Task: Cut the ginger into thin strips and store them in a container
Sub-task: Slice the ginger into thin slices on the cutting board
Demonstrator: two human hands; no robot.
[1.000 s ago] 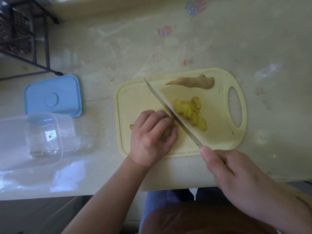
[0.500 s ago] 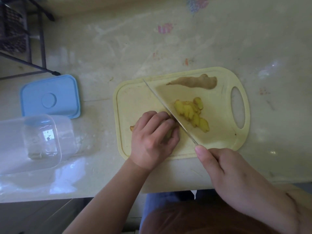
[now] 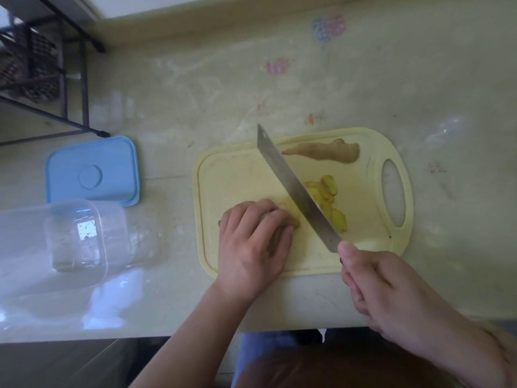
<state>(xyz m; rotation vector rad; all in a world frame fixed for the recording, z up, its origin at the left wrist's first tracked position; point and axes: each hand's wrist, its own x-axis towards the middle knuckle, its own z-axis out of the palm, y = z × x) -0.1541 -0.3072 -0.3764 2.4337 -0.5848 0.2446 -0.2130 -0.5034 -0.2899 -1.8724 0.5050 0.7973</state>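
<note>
Ginger (image 3: pixel 282 219) lies under my left hand (image 3: pixel 251 242) on the yellow cutting board (image 3: pixel 240 175); the fingers are curled over the piece and press it down, so I see only a small part of it at the fingertips. My right hand (image 3: pixel 391 292) is closed around the handle of the knife (image 3: pixel 296 189), with one finger stretched toward the blade. The blade stands just to the right of my left fingertips, and whether its edge touches the board or is lifted I cannot tell. Beyond the blade, on its far side from my left hand, lies a small heap of cut slices (image 3: pixel 327 203), and further away from both hands rests an unpeeled piece of ginger (image 3: pixel 327 154).

I judge the ginger to be firm and fibrous, light, a little wet and slippery where it is cut. It can roll or slide under the knife, so I would hold it from above with the flat cut side down and the fingertips tucked back from the blade. The thin slices are easy to break and to stick on the steel.

To the left of my left hand, well apart from the board, the clear container (image 3: pixel 56 242) lies on its side on the surface (image 3: pixel 349 88), beside its blue lid (image 3: pixel 92 169). The knife handle is fully hidden inside my right hand.
</note>
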